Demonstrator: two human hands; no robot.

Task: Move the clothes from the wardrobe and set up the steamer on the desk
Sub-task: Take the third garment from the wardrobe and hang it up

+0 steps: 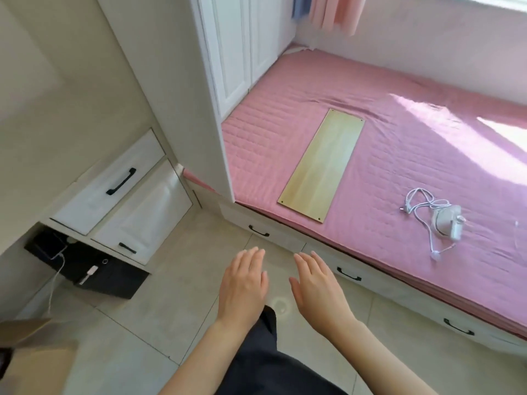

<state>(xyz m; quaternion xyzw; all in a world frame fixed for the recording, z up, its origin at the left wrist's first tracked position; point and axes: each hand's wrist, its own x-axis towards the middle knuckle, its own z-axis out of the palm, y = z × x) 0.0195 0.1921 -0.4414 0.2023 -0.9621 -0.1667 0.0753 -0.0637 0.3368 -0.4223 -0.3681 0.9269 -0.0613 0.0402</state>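
A small white handheld steamer (448, 226) lies on the pink bed cover (399, 155) at the right, its white cord (419, 206) tangled beside it. A pale wooden board (323, 165) lies flat on the bed to its left. The white wardrobe (242, 52) stands at the bed's far left with its doors closed. My left hand (243, 283) and my right hand (316, 283) hover side by side over the tiled floor, palms down, fingers straight, holding nothing. Both are well short of the bed.
White drawers with black handles (121, 181) sit at the left above a black box (94, 269) with a charging cable. The bed base has drawers (349, 273) along its front. Pink curtains (336, 12) hang at the top. A cardboard box (25, 352) is at the lower left.
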